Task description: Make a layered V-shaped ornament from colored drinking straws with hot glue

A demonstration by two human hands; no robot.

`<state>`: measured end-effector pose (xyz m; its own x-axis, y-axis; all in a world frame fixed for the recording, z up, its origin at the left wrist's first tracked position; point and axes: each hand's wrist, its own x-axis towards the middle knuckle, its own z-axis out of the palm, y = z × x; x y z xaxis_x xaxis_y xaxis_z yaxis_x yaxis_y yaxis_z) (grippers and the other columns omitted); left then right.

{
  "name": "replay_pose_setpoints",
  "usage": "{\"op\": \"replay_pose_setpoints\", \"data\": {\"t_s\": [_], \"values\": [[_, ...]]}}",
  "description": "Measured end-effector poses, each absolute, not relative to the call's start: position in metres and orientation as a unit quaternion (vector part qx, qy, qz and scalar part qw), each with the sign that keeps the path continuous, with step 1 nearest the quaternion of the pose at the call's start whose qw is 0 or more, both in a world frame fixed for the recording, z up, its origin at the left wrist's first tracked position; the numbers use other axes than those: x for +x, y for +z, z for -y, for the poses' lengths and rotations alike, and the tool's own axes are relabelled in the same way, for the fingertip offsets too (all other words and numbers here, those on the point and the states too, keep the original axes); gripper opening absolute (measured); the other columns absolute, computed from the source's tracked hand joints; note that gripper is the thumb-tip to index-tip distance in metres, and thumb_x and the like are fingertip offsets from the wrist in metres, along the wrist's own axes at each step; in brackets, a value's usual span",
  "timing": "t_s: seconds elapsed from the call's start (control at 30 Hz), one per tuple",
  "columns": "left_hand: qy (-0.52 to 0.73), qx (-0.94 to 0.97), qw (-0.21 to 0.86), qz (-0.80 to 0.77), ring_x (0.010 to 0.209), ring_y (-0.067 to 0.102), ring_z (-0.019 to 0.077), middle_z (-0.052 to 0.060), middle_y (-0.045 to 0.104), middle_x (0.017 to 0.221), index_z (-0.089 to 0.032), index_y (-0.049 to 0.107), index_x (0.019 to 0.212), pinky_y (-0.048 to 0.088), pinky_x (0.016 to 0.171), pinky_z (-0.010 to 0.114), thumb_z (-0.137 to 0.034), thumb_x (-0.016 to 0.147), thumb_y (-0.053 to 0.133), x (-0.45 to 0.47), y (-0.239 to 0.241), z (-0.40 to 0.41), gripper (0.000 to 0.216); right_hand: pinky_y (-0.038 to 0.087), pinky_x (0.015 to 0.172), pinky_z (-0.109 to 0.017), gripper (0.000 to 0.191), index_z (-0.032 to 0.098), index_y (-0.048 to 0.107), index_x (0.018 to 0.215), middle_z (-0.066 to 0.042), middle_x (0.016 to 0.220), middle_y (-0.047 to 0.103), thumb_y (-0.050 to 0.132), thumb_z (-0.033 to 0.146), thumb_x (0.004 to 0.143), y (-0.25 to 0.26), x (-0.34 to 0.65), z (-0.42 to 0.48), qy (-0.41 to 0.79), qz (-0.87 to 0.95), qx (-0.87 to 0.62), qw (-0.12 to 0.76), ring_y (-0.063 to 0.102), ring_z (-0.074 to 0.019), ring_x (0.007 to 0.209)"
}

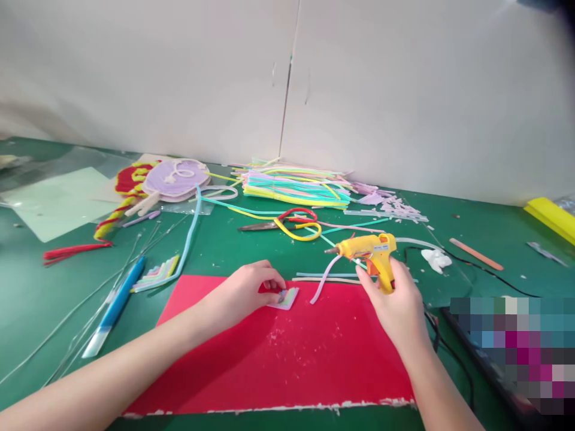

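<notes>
One red sheet (pixel 287 365) lies nearest, with one small striped piece (pixel 291 297) on it near its far edge and one yellow glue gun (pixel 366 247) over that edge; a second striped piece (pixel 158 272) sits left on the green table (pixel 215 251). Around are one pair of scissors (pixel 268 225), one blue tool (pixel 123 290) and a pile of pastel strips (pixel 291 188), too many to count. One lilac strip (pixel 325 279) droops beneath the nozzle. The left hand (pixel 254 288) pinches the small striped piece, partly covering it; the right hand (pixel 401 302) curls around the gun's handle.
</notes>
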<state>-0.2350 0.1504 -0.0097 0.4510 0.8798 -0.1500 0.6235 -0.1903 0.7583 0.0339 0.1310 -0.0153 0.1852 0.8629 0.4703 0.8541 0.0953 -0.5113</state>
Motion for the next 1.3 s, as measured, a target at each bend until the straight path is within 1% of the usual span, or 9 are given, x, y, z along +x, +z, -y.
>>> {"op": "replay_pose_setpoints", "data": {"t_s": [0.13,0.27,0.37,0.53,0.7,0.87,1.03,1.2,1.3], "values": [[0.155,0.754,0.395,-0.502,0.069,0.059,0.0127,0.0,0.06,0.083,-0.021,0.068,0.075,0.042,0.062,0.022,-0.017,0.073,0.057,-0.231,-0.009,-0.148,0.012,0.043,0.054,-0.026,0.027,0.02,0.053,0.091,-0.001,0.075,0.051,0.059,0.043,0.078,-0.013,0.028,-0.126,0.011,0.652,-0.66,0.373,0.05,-0.0136,0.058],[0.164,0.746,0.399,-0.507,0.068,0.059,0.0133,0.0,0.063,0.079,-0.021,0.067,0.072,0.042,0.062,0.022,-0.02,0.073,0.058,-0.23,-0.006,-0.148,0.009,0.044,0.056,-0.027,0.023,0.021,0.052,0.087,-0.002,0.076,0.053,0.059,0.042,0.079,-0.01,0.022,-0.121,0.011,0.674,-0.646,0.357,0.052,-0.0159,0.063],[0.178,0.708,0.432,-0.53,0.067,0.06,0.0139,-0.001,0.066,0.072,-0.02,0.066,0.073,0.043,0.062,0.022,-0.024,0.074,0.057,-0.232,-0.003,-0.15,0.01,0.045,0.056,-0.029,0.021,0.022,0.053,0.085,-0.003,0.077,0.054,0.059,0.042,0.079,-0.007,0.018,-0.118,0.017,0.694,-0.629,0.35,0.053,-0.0173,0.065],[0.225,0.636,0.501,-0.542,0.063,0.06,0.0138,-0.001,0.065,0.065,-0.018,0.062,0.072,0.043,0.058,0.022,-0.033,0.071,0.06,-0.236,-0.004,-0.155,0.016,0.046,0.06,-0.029,0.02,0.022,0.054,0.091,-0.005,0.081,0.055,0.057,0.039,0.081,-0.006,0.013,-0.115,0.037,0.718,-0.608,0.336,0.056,-0.019,0.071],[0.249,0.59,0.548,-0.538,0.061,0.059,0.0128,-0.002,0.063,0.063,-0.017,0.06,0.073,0.042,0.058,0.022,-0.034,0.069,0.061,-0.234,-0.004,-0.157,0.018,0.047,0.061,-0.029,0.021,0.022,0.055,0.092,-0.005,0.082,0.056,0.057,0.039,0.081,-0.009,0.011,-0.116,0.051,0.724,-0.608,0.323,0.058,-0.0193,0.073],[0.258,0.584,0.549,-0.539,0.062,0.06,0.0134,-0.001,0.065,0.065,-0.017,0.059,0.077,0.041,0.057,0.023,-0.035,0.069,0.06,-0.233,-0.001,-0.155,0.019,0.048,0.064,-0.031,0.025,0.022,0.055,0.095,-0.005,0.084,0.057,0.056,0.042,0.081,-0.015,0.013,-0.118,0.049,0.721,-0.608,0.328,0.058,-0.0201,0.075],[0.259,0.595,0.539,-0.537,0.067,0.061,0.0149,0.0,0.066,0.07,-0.017,0.059,0.081,0.043,0.062,0.025,-0.034,0.069,0.058,-0.234,0.001,-0.154,0.02,0.048,0.066,-0.031,0.029,0.022,0.055,0.102,-0.006,0.085,0.057,0.056,0.043,0.081,-0.02,0.014,-0.118,0.046,0.725,-0.604,0.327,0.059,-0.021,0.077],[0.265,0.594,0.539,-0.535,0.067,0.061,0.0143,-0.001,0.066,0.069,-0.017,0.06,0.081,0.045,0.065,0.026,-0.032,0.07,0.059,-0.235,0.003,-0.154,0.019,0.049,0.064,-0.031,0.035,0.021,0.053,0.11,-0.007,0.09,0.057,0.055,0.043,0.082,-0.025,0.015,-0.118,0.033,0.733,-0.611,0.297,0.06,-0.0216,0.079],[0.264,0.587,0.54,-0.543,0.066,0.061,0.014,-0.001,0.065,0.068,-0.017,0.06,0.081,0.045,0.066,0.026,-0.03,0.069,0.06,-0.236,0.006,-0.155,0.018,0.049,0.066,-0.032,0.038,0.019,0.053,0.11,-0.008,0.09,0.057,0.056,0.043,0.081,-0.026,0.016,-0.119,0.021,0.734,-0.615,0.288,0.06,-0.0219,0.079]]}}
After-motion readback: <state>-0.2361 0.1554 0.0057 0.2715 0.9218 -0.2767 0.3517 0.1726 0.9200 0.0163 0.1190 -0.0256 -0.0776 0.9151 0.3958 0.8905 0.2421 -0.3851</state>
